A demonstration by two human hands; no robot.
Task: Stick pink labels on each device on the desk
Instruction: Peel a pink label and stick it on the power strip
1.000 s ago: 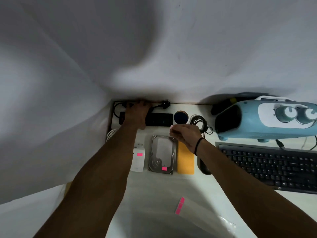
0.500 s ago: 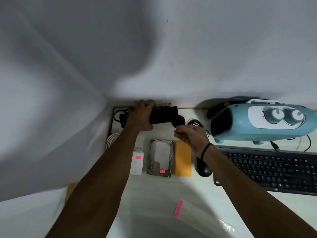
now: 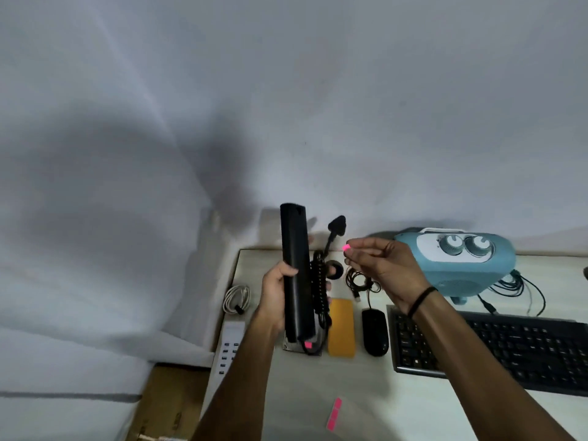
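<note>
Label strip [image 3: 334,413]: narrow bright-pink paper strip, flat on the desk [image 3: 366,393] at the near edge, apart from both hands
Desk: pale, smooth, matte top
Keyboard [image 3: 509,348]: black plastic, rows of small keys, near right
Hub [image 3: 227,348]: long white bar with rows of small ports, at the left edge
Drive [image 3: 299,346]: grey metal, mostly hidden behind the strip's lower end, a small pink label [image 3: 307,345] on its near edge
Case [image 3: 341,327]: flat orange-yellow rectangle with rounded corners, just right of the drive
Mouse [image 3: 375,331]: glossy black oval between case and keyboard
Left hand [image 3: 275,294]: fingers curled round the power strip [image 3: 296,272], held upright off the desk
Power strip: long black matte bar, smooth face; its black cord [image 3: 319,291] bundled in coils along the right side, plug [image 3: 337,223] sticking up
Right hand [image 3: 386,265]: raised, thumb and forefinger pinching a tiny pink label [image 3: 346,247], just right of the plug, not touching the strip; black band on the wrist
White cable [image 3: 237,297]: coiled, far left
Black wires [image 3: 361,280]: loose tangle under the right hand
Heater [image 3: 458,265]: rounded light-blue plastic body, white panel, two round knobs, far right
Wall [image 3: 286,106]: plain white, shadowed
</note>
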